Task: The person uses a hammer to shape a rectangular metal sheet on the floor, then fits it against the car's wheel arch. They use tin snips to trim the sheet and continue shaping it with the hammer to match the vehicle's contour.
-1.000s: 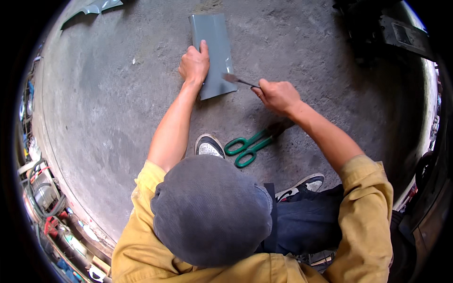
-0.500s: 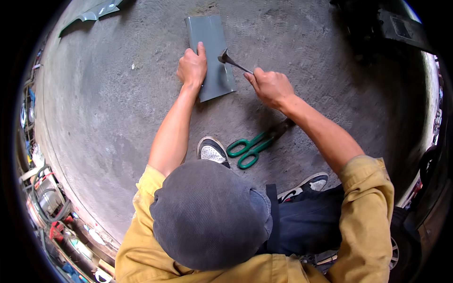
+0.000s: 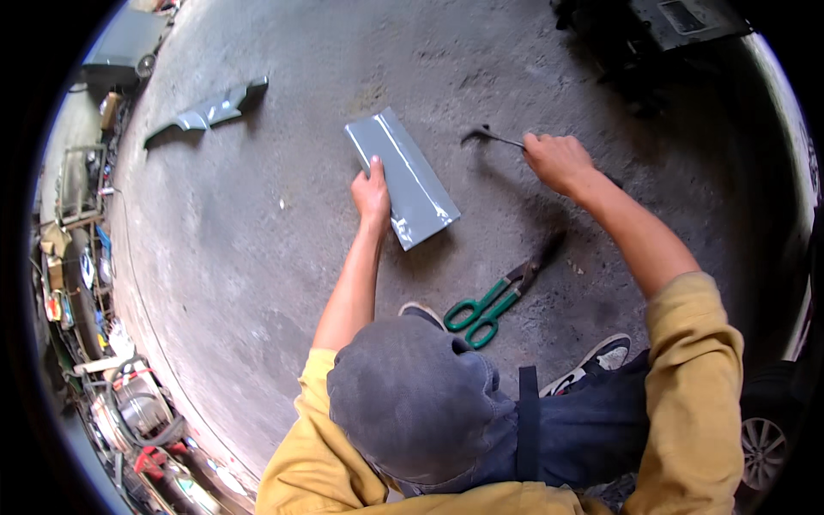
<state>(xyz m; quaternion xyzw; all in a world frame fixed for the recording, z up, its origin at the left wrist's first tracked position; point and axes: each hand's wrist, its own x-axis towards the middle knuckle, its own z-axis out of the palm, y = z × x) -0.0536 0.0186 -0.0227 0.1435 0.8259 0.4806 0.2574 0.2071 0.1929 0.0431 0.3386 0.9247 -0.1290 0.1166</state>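
Observation:
My left hand [image 3: 372, 197] grips the left edge of a glossy grey sheet panel [image 3: 414, 190], thumb on top; the panel lies at a slant over the concrete floor. To its right, my right hand [image 3: 558, 160] is closed round the thin handle of a dark metal tool [image 3: 479, 133], whose curved, broad head is away from the panel and casts a shadow below. Large metal snips with green handles [image 3: 525, 273] lie nearer me, between the panel and my right shoe.
A curved grey offcut [image 3: 206, 113] lies at upper left. Cluttered tools, hoses and parts [image 3: 129, 399] line the left side. A dark metal structure [image 3: 687, 21] is at upper right, a spoked wheel [image 3: 760, 451] at lower right. My shoes [image 3: 601, 360] rest on the floor.
The camera's view has shifted. The panel has turned, its far end swinging left. My right hand has moved the tool rightward, away from the panel's surface.

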